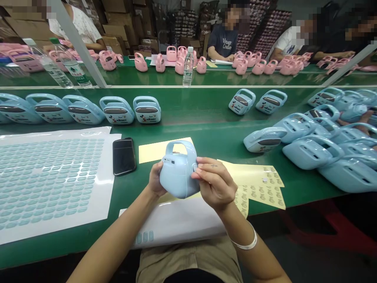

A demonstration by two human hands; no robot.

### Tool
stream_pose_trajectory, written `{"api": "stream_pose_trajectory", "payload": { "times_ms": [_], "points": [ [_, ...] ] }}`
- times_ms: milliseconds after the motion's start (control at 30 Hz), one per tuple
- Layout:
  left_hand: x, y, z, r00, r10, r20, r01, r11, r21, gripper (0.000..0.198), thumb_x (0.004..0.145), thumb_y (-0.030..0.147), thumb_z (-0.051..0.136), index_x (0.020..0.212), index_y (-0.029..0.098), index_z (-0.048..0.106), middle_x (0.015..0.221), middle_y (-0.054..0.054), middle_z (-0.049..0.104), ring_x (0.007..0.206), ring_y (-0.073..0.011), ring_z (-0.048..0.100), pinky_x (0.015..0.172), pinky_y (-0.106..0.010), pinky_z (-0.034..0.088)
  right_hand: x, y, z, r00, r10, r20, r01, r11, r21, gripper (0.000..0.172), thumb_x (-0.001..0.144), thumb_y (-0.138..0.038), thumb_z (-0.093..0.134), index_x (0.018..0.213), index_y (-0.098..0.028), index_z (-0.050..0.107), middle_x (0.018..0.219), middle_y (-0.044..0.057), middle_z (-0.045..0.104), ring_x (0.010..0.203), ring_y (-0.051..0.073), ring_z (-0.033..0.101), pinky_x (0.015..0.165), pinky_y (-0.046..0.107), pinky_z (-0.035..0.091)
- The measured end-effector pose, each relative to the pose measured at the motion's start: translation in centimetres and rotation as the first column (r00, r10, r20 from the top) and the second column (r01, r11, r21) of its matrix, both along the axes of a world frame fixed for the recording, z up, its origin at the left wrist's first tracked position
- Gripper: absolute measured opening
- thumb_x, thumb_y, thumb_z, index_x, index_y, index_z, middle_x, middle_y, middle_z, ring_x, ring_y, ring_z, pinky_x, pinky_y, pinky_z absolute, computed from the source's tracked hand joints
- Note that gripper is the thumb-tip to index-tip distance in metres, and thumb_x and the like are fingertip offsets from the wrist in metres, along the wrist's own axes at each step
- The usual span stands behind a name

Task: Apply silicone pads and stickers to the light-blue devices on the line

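I hold a light blue handled device (pixel 178 171) upright over the green table's near edge (pixel 206 129), its back side toward me. My left hand (pixel 155 180) cups its left side from below. My right hand (pixel 212 181) wraps its right side, with the thumb and fingertips pressed against the edge. A white band sits on my right wrist. Under my hands lies a white sticker backing sheet (pixel 176 222) with a few blue stickers at its left end.
A large sheet of blue oval stickers (pixel 50 181) lies left, a black phone (pixel 124 155) beside it. Yellow label sheets (pixel 259 184) lie right. Blue devices stand in a row (pixel 118 110) and in a pile (pixel 324 145). Pink devices, a bottle (pixel 187 67) and seated people are beyond.
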State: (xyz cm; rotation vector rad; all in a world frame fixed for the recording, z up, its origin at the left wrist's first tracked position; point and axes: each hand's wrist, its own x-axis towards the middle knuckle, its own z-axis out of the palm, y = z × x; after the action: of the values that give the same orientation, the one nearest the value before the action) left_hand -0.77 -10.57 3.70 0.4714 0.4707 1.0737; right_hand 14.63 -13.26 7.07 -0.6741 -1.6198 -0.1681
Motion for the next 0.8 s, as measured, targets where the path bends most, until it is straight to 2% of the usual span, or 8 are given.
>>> {"api": "stream_pose_trajectory", "payload": {
  "times_ms": [100, 200, 333, 433, 533, 633, 700, 800],
  "points": [
    [-0.2, 0.0, -0.1, 0.999, 0.049, -0.022, -0.049, 0.999, -0.014, 0.050, 0.060, 0.046, 0.066, 0.099, 0.014, 0.061, 0.096, -0.011, 0.068, 0.089, -0.0279, 0.063, 0.085, -0.040, 0.046, 0.8, -0.5, 0.6, 0.990, 0.090, 0.110, -0.079, 0.992, -0.099, 0.015, 0.086, -0.025, 0.056, 0.099, -0.026, 0.064, 0.090, 0.005, 0.065, 0.106, 0.027, 0.060, 0.080, 0.047, 0.057],
    [-0.1, 0.1, 0.0, 0.999, 0.040, 0.012, -0.040, 0.998, -0.044, 0.050, 0.067, 0.050, 0.059, 0.103, 0.015, 0.059, 0.095, -0.010, 0.067, 0.089, -0.0282, 0.062, 0.084, -0.042, 0.046, 1.8, -0.2, 1.9, 0.941, 0.232, 0.246, -0.170, 0.954, -0.249, 0.039, 0.091, -0.047, 0.040, 0.112, -0.024, 0.062, 0.117, 0.011, 0.058, 0.126, 0.032, 0.043, 0.094, 0.054, 0.048],
    [0.5, 0.1, 0.4, 0.988, -0.105, 0.109, 0.111, 0.993, -0.045, 0.049, 0.067, 0.054, 0.056, 0.098, 0.016, 0.062, 0.088, -0.009, 0.067, 0.081, -0.0264, 0.063, 0.078, -0.040, 0.047, 2.1, 3.4, 3.7, 0.932, 0.346, 0.111, -0.261, 0.849, -0.459, 0.045, 0.092, -0.054, 0.031, 0.117, -0.028, 0.057, 0.133, 0.007, 0.045, 0.129, 0.025, 0.039, 0.099, 0.046, 0.044],
    [0.6, -0.1, 0.5, 0.955, -0.257, 0.148, 0.266, 0.963, -0.041, 0.047, 0.066, 0.054, 0.056, 0.090, 0.015, 0.065, 0.082, -0.011, 0.066, 0.080, -0.0285, 0.062, 0.074, -0.041, 0.047, 0.4, 7.0, 3.8, 0.831, 0.541, 0.128, -0.388, 0.728, -0.565, 0.069, 0.080, -0.076, 0.022, 0.101, -0.022, 0.060, 0.109, 0.008, 0.059, 0.110, 0.023, 0.053, 0.092, 0.041, 0.046],
    [0.2, 0.4, 0.1, 0.957, -0.258, 0.135, 0.274, 0.954, -0.124, 0.042, 0.073, 0.052, 0.053, 0.094, 0.017, 0.064, 0.090, -0.011, 0.066, 0.095, -0.0321, 0.059, 0.080, -0.047, 0.046, -2.0, 9.8, 4.2, 0.744, 0.656, 0.128, -0.437, 0.623, -0.649, 0.080, 0.072, -0.083, 0.008, 0.073, -0.018, 0.055, 0.071, 0.003, 0.058, 0.069, 0.016, 0.056, 0.064, 0.029, 0.048],
    [-0.4, 1.7, -0.3, 0.993, 0.067, 0.094, -0.046, 0.976, -0.213, 0.036, 0.080, 0.049, 0.047, 0.100, 0.022, 0.060, 0.106, -0.009, 0.063, 0.108, -0.0287, 0.054, 0.084, -0.045, 0.045, -3.2, 12.8, 6.6, 0.801, 0.503, 0.323, -0.244, 0.769, -0.591, 0.077, 0.071, -0.085, 0.015, 0.070, -0.018, 0.052, 0.068, 0.002, 0.055, 0.065, 0.014, 0.052, 0.059, 0.026, 0.040],
    [-0.8, 2.7, -0.4, 0.953, 0.302, 0.018, -0.286, 0.919, -0.270, 0.033, 0.083, 0.047, 0.041, 0.094, 0.021, 0.059, 0.103, -0.009, 0.062, 0.103, -0.0234, 0.057, 0.079, -0.037, 0.046, -3.4, 15.5, 8.7, 0.790, 0.282, 0.545, 0.002, 0.887, -0.462, 0.068, 0.075, -0.080, 0.029, 0.075, -0.017, 0.055, 0.076, 0.004, 0.057, 0.077, 0.018, 0.054, 0.067, 0.027, 0.039],
    [-1.1, 3.8, -0.5, 0.911, 0.407, -0.065, -0.406, 0.858, -0.314, 0.029, 0.086, 0.041, 0.039, 0.088, 0.018, 0.056, 0.090, -0.008, 0.062, 0.088, -0.0186, 0.060, 0.073, -0.029, 0.045, -3.8, 20.3, 10.0, 0.660, 0.073, 0.748, 0.331, 0.865, -0.377, 0.045, 0.083, -0.060, 0.048, 0.085, -0.016, 0.056, 0.088, 0.008, 0.060, 0.096, 0.023, 0.051, 0.072, 0.028, 0.038]
  ]
}}
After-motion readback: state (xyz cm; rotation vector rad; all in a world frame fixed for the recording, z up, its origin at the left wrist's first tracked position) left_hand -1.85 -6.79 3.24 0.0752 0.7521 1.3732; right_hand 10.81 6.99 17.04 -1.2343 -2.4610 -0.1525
